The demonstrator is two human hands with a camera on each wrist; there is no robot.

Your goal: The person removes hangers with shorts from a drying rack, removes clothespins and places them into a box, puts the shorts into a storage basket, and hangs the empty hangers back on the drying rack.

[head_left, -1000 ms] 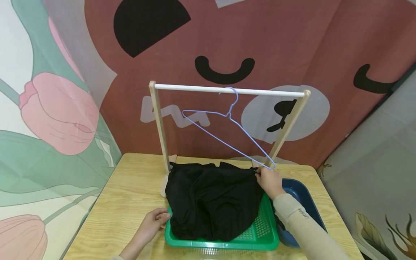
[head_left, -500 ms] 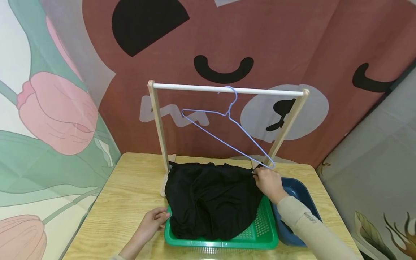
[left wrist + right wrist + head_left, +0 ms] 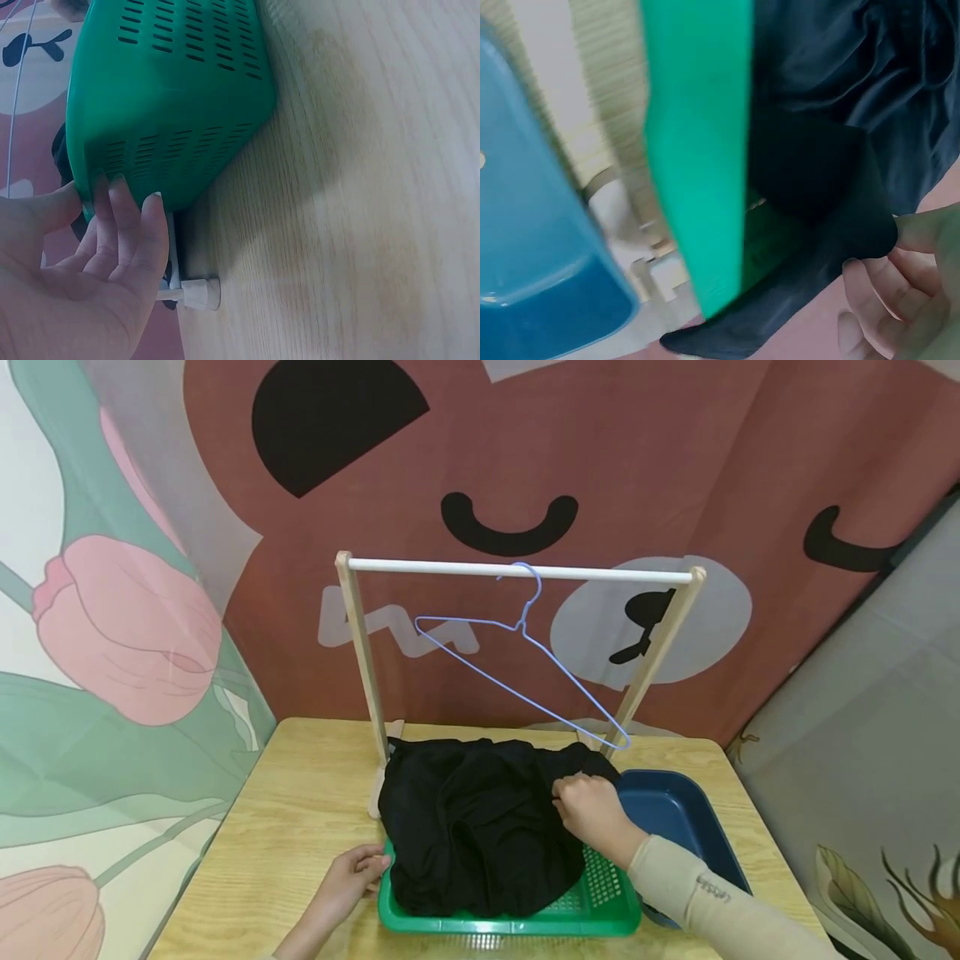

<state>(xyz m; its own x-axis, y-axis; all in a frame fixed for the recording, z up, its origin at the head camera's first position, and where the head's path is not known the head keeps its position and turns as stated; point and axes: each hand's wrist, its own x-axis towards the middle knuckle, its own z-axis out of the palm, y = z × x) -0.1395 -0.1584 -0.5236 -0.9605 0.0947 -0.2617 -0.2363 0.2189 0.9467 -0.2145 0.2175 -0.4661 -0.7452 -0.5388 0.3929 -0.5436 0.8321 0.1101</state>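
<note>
A black garment (image 3: 480, 827) lies bunched in the green plastic basket (image 3: 517, 927), covering most of it. My left hand (image 3: 351, 878) holds the basket's left rim. In the left wrist view, the thumb of that left hand (image 3: 90, 277) is at the rim while the fingers lie against the slotted outer wall. With thumb and fingers, my right hand (image 3: 596, 814) pinches a fold of the garment on its right side. The right wrist view shows the cloth (image 3: 840, 217) between those fingertips, with part of it draped over the basket's edge.
Behind the basket stands a wooden rack with a white bar (image 3: 442, 567). A blue wire hanger (image 3: 517, 697) hangs from it, turned at an angle. To the right of the basket sits a dark blue tray (image 3: 678, 797). Bare table (image 3: 292, 793) shows at the left.
My right hand has moved from the garment's far right corner towards me and left, drawing a fold inward. The blue tray shows more. My left hand stays at the basket rim.
</note>
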